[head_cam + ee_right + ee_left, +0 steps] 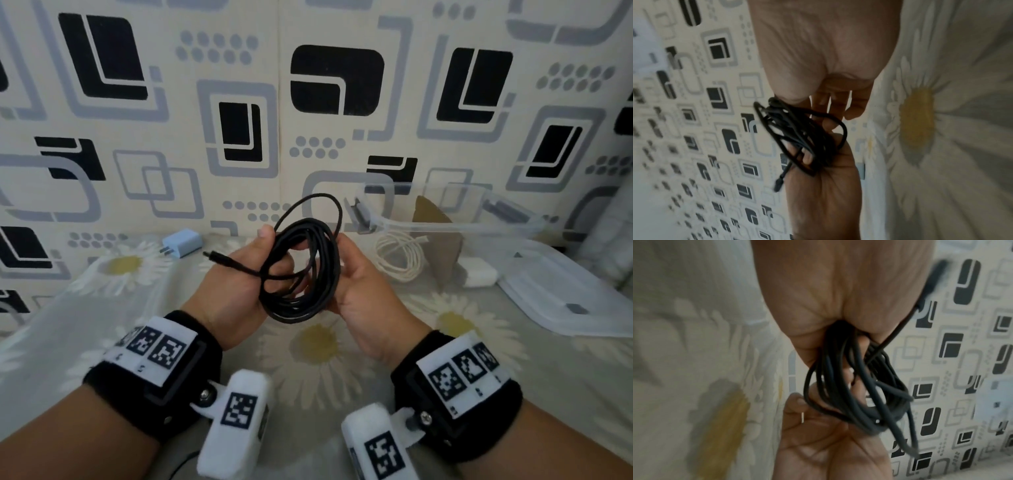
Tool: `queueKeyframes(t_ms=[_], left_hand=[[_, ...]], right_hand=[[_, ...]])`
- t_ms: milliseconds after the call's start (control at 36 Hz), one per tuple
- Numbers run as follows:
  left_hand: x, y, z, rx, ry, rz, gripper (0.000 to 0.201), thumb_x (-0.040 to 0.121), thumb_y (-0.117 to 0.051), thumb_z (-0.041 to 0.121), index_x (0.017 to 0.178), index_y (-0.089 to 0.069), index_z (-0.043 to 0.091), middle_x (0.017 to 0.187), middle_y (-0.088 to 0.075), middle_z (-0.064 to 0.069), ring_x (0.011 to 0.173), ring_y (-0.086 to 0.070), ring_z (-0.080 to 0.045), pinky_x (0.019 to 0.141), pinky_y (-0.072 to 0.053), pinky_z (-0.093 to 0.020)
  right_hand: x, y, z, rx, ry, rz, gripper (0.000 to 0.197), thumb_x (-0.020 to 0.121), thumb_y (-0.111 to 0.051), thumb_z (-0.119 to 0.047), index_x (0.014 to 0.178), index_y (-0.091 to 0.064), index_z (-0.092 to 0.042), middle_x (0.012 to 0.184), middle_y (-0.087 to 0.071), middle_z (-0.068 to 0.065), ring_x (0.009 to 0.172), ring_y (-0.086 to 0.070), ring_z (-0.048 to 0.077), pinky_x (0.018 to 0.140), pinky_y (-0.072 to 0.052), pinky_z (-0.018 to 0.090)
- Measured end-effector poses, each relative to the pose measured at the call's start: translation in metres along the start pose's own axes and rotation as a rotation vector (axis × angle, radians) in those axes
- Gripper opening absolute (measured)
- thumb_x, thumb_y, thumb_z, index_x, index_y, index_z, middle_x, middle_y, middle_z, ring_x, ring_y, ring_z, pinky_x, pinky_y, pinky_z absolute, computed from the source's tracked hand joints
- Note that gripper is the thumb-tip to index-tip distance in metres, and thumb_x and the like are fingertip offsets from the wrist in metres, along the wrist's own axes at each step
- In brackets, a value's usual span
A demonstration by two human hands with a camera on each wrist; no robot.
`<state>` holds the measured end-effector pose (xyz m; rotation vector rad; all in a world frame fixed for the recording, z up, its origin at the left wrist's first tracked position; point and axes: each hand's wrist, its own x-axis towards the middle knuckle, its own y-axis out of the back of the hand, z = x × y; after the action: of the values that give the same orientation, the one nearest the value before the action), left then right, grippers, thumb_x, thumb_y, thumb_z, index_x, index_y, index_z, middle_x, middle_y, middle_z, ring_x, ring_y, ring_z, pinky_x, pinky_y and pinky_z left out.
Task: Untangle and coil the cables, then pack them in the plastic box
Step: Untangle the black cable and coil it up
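both hands grip black cable

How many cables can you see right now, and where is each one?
2. The black cable is a loose coil held between the left hand and right hand. The white cable lies coiled inside the plastic box. Others may be hidden.

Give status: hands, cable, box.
Left hand and right hand both grip the coiled black cable, plug end sticking out left. Clear plastic box open beyond, white coiled cable inside. Path unobstructed.
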<state>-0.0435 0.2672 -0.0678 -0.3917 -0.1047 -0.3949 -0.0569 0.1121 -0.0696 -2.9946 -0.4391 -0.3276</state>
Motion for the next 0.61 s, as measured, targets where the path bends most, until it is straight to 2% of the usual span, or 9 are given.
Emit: queueKeyframes(t_ms=[56, 111, 167, 194, 278, 389, 500, 611], left_hand=[[0.0, 0.003, -0.001, -0.019, -0.039, 0.038, 0.045, 0.1, -0.032, 0.042, 0.095, -0.064, 0.011, 0.057, -0.034, 0.006, 0.055, -0.021, -0.016, 0.059, -0.03, -0.024], [0.001, 0.005, -0.002, -0.032, -0.061, 0.051, 0.038, 0.102, -0.032, 0.038, 0.118, -0.052, 0.009, 0.058, -0.032, 0.006, 0.047, -0.028, -0.006, 0.051, -0.029, -0.02], [0.002, 0.008, -0.003, -0.009, -0.066, 0.067, 0.042, 0.103, -0.032, 0.037, 0.127, -0.051, 0.009, 0.058, -0.029, 0.006, 0.045, -0.027, -0.005, 0.048, -0.026, -0.019], [0.002, 0.009, -0.004, 0.004, -0.065, 0.078, 0.044, 0.103, -0.032, 0.036, 0.13, -0.052, 0.008, 0.057, -0.029, 0.006, 0.045, -0.027, -0.005, 0.048, -0.024, -0.019], [0.002, 0.011, -0.005, 0.03, -0.063, 0.106, 0.043, 0.104, -0.03, 0.035, 0.128, -0.057, 0.012, 0.055, -0.03, 0.007, 0.045, -0.026, -0.005, 0.05, -0.02, -0.021], [0.003, 0.015, -0.004, 0.064, -0.075, 0.163, 0.04, 0.105, -0.031, 0.033, 0.122, -0.062, 0.013, 0.054, -0.029, 0.008, 0.045, -0.023, -0.006, 0.051, -0.014, -0.025], [0.003, 0.018, -0.003, 0.095, -0.065, 0.183, 0.041, 0.106, -0.031, 0.032, 0.122, -0.062, 0.011, 0.051, -0.027, 0.009, 0.044, -0.02, -0.006, 0.048, -0.014, -0.024], [0.003, 0.015, -0.003, 0.1, -0.067, 0.182, 0.039, 0.105, -0.032, 0.033, 0.114, -0.065, 0.015, 0.057, -0.025, 0.005, 0.047, -0.018, -0.007, 0.046, -0.015, -0.02]], right_hand=[[0.003, 0.0, 0.003, -0.079, -0.004, 0.05, 0.021, 0.094, -0.056, -0.005, 0.107, -0.067, -0.017, 0.079, -0.066, 0.006, 0.074, -0.057, 0.024, 0.07, -0.044, 0.04], [0.006, 0.001, 0.006, -0.114, -0.015, 0.095, 0.017, 0.095, -0.057, -0.008, 0.095, -0.073, -0.015, 0.081, -0.062, 0.011, 0.074, -0.053, 0.026, 0.071, -0.048, 0.046], [0.009, 0.003, 0.008, -0.099, -0.005, 0.138, 0.021, 0.093, -0.058, -0.003, 0.092, -0.074, -0.016, 0.082, -0.061, 0.012, 0.076, -0.053, 0.027, 0.076, -0.05, 0.052], [0.009, 0.005, 0.007, -0.062, 0.002, 0.155, 0.026, 0.091, -0.057, 0.003, 0.095, -0.073, -0.017, 0.081, -0.061, 0.011, 0.075, -0.053, 0.027, 0.076, -0.051, 0.049], [0.009, 0.011, 0.005, 0.055, -0.003, 0.137, 0.036, 0.09, -0.054, 0.009, 0.112, -0.065, -0.017, 0.073, -0.059, 0.005, 0.069, -0.055, 0.022, 0.07, -0.053, 0.037], [0.008, 0.012, 0.002, 0.127, -0.022, 0.106, 0.026, 0.099, -0.049, -0.005, 0.121, -0.061, -0.009, 0.084, -0.065, 0.01, 0.074, -0.061, 0.022, 0.069, -0.056, 0.03], [0.009, 0.013, 0.0, 0.139, -0.012, 0.145, 0.019, 0.099, -0.05, -0.009, 0.115, -0.056, -0.016, 0.072, -0.069, 0.005, 0.065, -0.066, 0.019, 0.072, -0.058, 0.036], [0.009, 0.014, 0.001, 0.083, -0.026, 0.101, 0.014, 0.096, -0.054, -0.007, 0.106, -0.054, -0.018, 0.075, -0.07, 0.005, 0.067, -0.065, 0.019, 0.077, -0.056, 0.04]])
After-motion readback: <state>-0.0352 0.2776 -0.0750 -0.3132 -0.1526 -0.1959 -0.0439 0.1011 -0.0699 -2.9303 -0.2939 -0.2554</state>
